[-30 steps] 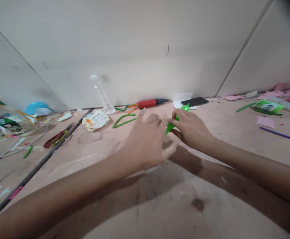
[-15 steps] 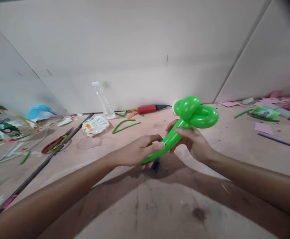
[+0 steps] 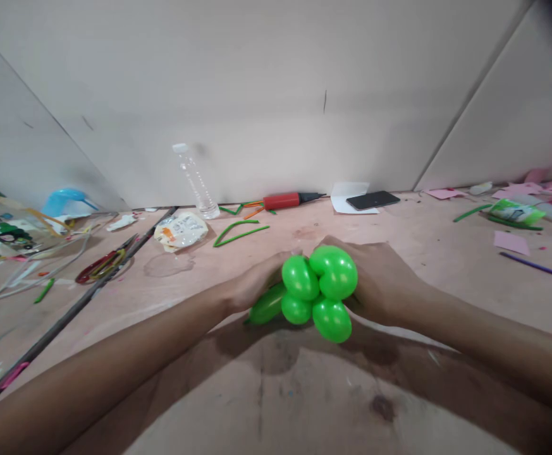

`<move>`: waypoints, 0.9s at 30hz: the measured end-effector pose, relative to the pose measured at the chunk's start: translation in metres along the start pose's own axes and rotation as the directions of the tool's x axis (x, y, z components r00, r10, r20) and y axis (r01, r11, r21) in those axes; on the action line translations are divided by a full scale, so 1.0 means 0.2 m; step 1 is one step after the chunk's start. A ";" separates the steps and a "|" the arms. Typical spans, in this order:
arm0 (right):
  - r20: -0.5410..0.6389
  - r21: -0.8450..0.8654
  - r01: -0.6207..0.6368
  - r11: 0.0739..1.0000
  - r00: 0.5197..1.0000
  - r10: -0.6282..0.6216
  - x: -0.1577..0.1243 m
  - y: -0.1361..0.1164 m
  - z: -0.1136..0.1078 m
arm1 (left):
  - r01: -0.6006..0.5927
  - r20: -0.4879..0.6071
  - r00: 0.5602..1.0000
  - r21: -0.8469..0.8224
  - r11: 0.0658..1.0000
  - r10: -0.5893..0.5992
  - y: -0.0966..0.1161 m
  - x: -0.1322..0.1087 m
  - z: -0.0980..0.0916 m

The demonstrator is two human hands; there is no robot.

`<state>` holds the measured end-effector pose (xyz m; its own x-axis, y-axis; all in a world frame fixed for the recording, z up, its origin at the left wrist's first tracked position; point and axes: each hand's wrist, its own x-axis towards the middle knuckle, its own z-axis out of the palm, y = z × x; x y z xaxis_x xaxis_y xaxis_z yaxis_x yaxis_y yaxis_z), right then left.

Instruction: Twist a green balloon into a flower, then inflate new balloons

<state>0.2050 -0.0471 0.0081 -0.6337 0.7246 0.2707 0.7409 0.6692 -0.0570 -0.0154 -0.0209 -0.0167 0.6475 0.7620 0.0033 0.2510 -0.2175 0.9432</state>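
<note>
A shiny green twisting balloon (image 3: pixel 335 273), bunched into several round bubbles, is between my hands just above the work surface. Its straight tail points down to the left. My left hand (image 3: pixel 262 278) wraps round the tail side, with most fingers hidden behind the bubbles. On the other side, my right hand (image 3: pixel 373 275) grips the bunch from behind, its fingertips also out of sight. The bubbles face me and cover the place where the hands meet.
Along the wall lie a red hand pump (image 3: pixel 281 201), a clear plastic bottle (image 3: pixel 197 183) and a dark phone (image 3: pixel 373 200) on white paper. Scissors (image 3: pixel 102 264), a crumpled wrapper (image 3: pixel 181 231) and a bent green balloon strip (image 3: pixel 240 232) are left. Pink scraps (image 3: pixel 511 242) lie right.
The balloon has turned and dropped, so its looped end now faces me instead of pointing up and right. My right hand has moved behind the bubbles. The phone has come into sight.
</note>
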 end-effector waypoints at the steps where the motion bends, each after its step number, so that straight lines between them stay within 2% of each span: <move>1: 0.037 -0.048 0.029 0.998 0.999 -0.027 0.00 -0.01 0.00 | -0.013 -0.004 1.000 0.017 1.000 0.013 0.02 0.00 0.00; 5: 0.072 -0.126 0.153 0.980 0.987 -0.144 -0.03 -0.04 0.05 | -0.021 0.047 0.999 0.153 0.988 0.014 0.10 -0.02 0.00; 9: 0.094 -0.031 0.254 0.967 0.964 -0.250 -0.04 -0.02 0.03 | 0.011 -0.024 1.000 0.243 0.970 -0.006 0.12 -0.03 0.02; 14: 0.136 0.028 0.194 0.981 0.971 -0.196 -0.02 -0.02 -0.08 | 0.094 -0.103 0.992 0.234 0.968 -0.071 0.16 -0.05 0.07; 18: 0.049 -0.098 0.161 0.982 0.986 -0.157 -0.02 -0.04 -0.09 | 0.098 -0.177 0.983 0.311 0.946 -0.043 0.19 -0.04 0.12; 20: 0.013 -0.170 0.159 0.973 0.987 -0.159 -0.03 -0.04 -0.07 | 0.104 -0.179 0.983 0.314 0.944 -0.049 0.18 -0.02 0.15; 24: 0.025 -0.217 0.157 0.964 0.988 -0.155 -0.04 -0.03 -0.06 | 0.062 -0.091 0.995 0.203 0.977 -0.044 0.18 0.00 0.13; 26: 0.020 -0.215 0.146 0.966 0.989 -0.145 -0.04 -0.04 -0.06 | 0.043 0.038 0.998 0.153 0.987 -0.050 0.19 0.00 0.09; 27: 0.006 -0.215 0.140 0.967 0.990 -0.142 -0.04 -0.05 -0.06 | 0.052 0.137 0.988 0.135 0.990 -0.071 0.21 -0.01 0.07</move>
<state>0.2061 -0.0616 0.0172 -0.7336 0.6235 0.2704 0.6755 0.7126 0.1893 0.0040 -0.0392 0.0176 0.7209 0.6845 -0.1089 0.3789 -0.2576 0.8889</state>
